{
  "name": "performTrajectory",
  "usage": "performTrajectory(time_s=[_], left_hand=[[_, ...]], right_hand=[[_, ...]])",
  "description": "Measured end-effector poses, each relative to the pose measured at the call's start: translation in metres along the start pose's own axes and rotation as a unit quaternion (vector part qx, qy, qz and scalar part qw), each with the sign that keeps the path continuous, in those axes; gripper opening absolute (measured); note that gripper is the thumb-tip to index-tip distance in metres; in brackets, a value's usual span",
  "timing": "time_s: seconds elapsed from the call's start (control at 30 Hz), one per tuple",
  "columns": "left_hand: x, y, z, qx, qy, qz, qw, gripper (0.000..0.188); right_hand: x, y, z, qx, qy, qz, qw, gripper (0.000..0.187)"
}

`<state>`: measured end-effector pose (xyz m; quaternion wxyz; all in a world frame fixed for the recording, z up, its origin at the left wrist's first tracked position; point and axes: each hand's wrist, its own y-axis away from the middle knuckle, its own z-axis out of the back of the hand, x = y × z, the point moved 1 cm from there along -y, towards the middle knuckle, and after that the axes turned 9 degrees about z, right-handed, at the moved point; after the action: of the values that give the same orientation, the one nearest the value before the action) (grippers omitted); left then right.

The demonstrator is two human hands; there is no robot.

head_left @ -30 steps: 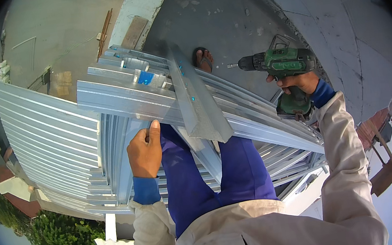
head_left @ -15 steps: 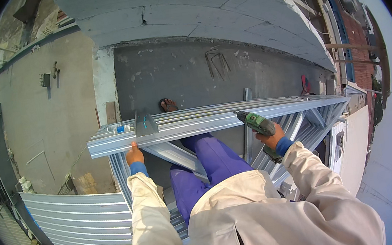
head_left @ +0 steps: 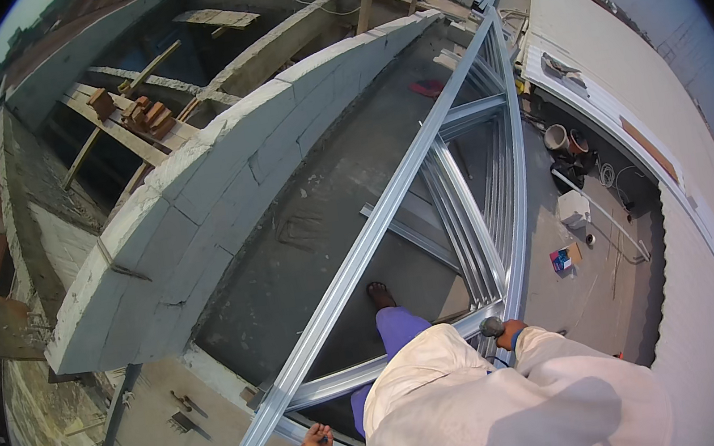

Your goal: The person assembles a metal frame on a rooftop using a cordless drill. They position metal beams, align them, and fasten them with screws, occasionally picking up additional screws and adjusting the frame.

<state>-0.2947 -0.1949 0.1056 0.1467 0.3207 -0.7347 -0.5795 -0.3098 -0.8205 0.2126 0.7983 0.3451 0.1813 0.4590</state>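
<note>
A silvery steel truss (head_left: 374, 217) of long channels and slanting braces stretches from my body toward the far upper right. Beside its near left end is my left hand (head_left: 317, 445), fingers curled together; whatever they hold, if anything, is too small to make out. On the other side, next to the truss's near right corner, my right hand (head_left: 510, 335) grips a cordless drill (head_left: 491, 326). Only the drill's dark rounded end shows; the rest is hidden by my hand and sleeve. More steel channels (head_left: 463, 218) lie within the frame.
A block wall (head_left: 218, 196) runs along the left, with planks and bricks (head_left: 147, 118) beyond it. Bent rods (head_left: 299, 228) lie on the grey floor. Buckets (head_left: 556, 137), a white block (head_left: 573, 209), a small box (head_left: 566, 258) and cables stand right of the truss, before corrugated roofing (head_left: 627, 79).
The view has swung round along the truss's length. My left hand has come off the truss's edge and curled. The drill, earlier held out over the truss, is now close by my right side.
</note>
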Motion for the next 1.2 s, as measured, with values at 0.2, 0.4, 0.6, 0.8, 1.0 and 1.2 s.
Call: performTrajectory(time_s=[0.2, 0.4, 0.6, 0.8, 1.0, 1.2], left_hand=[[-0.020, 0.015, -0.154, 0.130, -0.074, 0.012, 0.989, 0.032], [-0.038, 0.017, -0.368, 0.185, -0.133, -0.022, 0.973, 0.022], [0.009, 0.001, -0.527, 0.223, -0.134, -0.043, 0.965, 0.017], [0.068, -0.015, -0.600, 0.189, -0.196, 0.008, 0.962, 0.035], [0.076, -0.023, -0.643, 0.189, -0.229, 0.002, 0.955, 0.043], [0.075, -0.027, -0.678, 0.233, -0.299, 0.043, 0.924, 0.036]], right_hand=[[-0.035, -0.019, -0.017, 0.036, -0.165, -0.110, 0.979, 0.030], [-0.050, -0.086, 0.060, 0.036, -0.181, -0.013, 0.983, 0.036], [-0.084, -0.161, 0.179, 0.029, -0.201, 0.124, 0.971, 0.040], [-0.093, -0.159, 0.282, -0.072, -0.227, 0.394, 0.887, 0.059], [-0.082, -0.130, 0.308, -0.064, -0.410, 0.442, 0.795, 0.071], [-0.097, -0.101, 0.293, -0.168, -0.384, 0.482, 0.769, 0.073]])
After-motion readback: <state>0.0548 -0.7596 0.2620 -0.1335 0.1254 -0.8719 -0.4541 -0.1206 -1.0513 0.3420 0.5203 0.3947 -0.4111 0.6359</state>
